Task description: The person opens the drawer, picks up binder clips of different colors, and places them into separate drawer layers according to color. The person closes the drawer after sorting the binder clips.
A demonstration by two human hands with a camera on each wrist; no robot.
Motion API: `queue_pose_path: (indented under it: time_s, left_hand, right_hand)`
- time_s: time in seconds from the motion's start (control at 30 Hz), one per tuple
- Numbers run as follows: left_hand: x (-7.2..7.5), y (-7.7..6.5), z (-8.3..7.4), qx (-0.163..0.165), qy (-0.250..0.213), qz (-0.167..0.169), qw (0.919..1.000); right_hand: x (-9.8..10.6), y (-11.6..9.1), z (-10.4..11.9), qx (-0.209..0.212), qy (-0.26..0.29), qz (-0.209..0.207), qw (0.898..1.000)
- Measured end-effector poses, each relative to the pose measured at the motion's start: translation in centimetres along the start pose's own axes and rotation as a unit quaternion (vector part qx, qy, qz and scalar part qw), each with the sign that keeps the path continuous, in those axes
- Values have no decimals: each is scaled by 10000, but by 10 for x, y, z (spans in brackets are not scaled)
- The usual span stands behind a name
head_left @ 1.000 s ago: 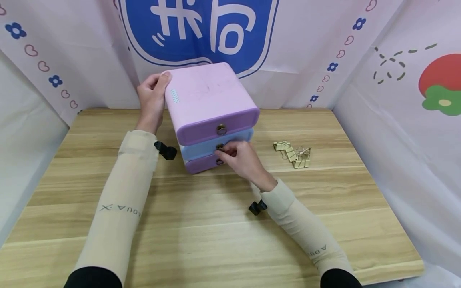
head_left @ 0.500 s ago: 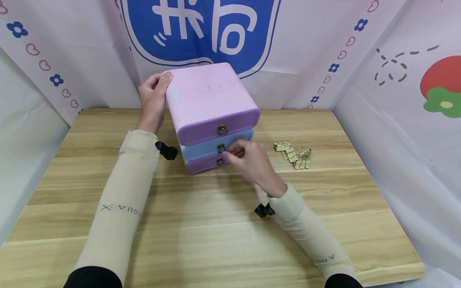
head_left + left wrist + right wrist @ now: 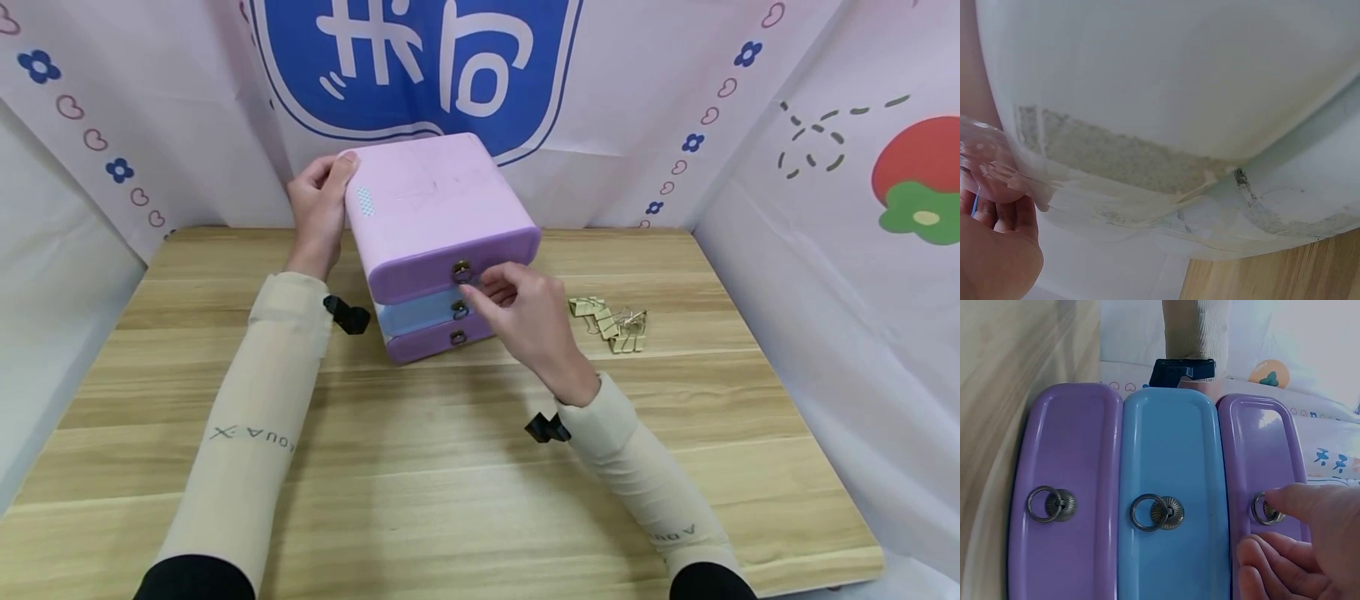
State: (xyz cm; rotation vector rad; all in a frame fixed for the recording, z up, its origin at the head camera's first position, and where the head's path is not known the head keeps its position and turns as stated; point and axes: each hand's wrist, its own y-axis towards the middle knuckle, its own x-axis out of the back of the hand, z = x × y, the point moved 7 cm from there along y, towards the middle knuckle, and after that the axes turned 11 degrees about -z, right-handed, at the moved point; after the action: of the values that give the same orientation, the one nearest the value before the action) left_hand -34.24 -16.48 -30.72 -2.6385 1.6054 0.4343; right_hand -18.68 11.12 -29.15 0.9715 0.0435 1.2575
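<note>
A small three-drawer chest [image 3: 442, 196] with a pink top stands on the wooden table, all its drawers pushed in. Its top drawer [image 3: 1266, 437] and bottom drawer [image 3: 1075, 444] have purple fronts; the middle drawer [image 3: 1172, 444] is light blue. Each front carries a bronze ring pull. My left hand [image 3: 318, 208] grips the chest's back left corner, thumb on top; in the left wrist view its curled fingers are at clear film on the chest. My right hand [image 3: 525, 321] is before the fronts, fingers loosely bent, one fingertip right at the top drawer's ring pull [image 3: 1266, 509].
Several gold binder clips [image 3: 611, 323] lie in a small heap on the table [image 3: 420, 483], right of the chest. Printed white cloth [image 3: 622, 92] hangs close behind the chest, and the right side is walled with cloth too.
My right hand has let go of the middle drawer's ring pull, drawn back a little, and risen to the top drawer's pull. My left hand has kept its grip; the chest stays put.
</note>
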Motion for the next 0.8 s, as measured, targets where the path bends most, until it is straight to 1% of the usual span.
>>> queue_pose_path:
  time_s: [0.13,0.2,0.53,0.67,0.8]
  left_hand:
    - [1,0,1,-7,1,-10,10000]
    - [1,0,2,-11,0,-3,10000]
    - [-1,1,3,-24,15,12,10000]
    - [0,2,3,-47,32,22,10000]
    - [1,3,1,-61,27,50,10000]
  right_hand:
    - [-3,4,2,-31,-212,-20,9998]
    - [-5,5,2,-65,-212,-27,9998]
    - [-13,8,-3,-608,170,39,9980]
    - [-14,10,-6,-840,306,171,9959]
    - [-16,11,-8,-1015,439,400,9931]
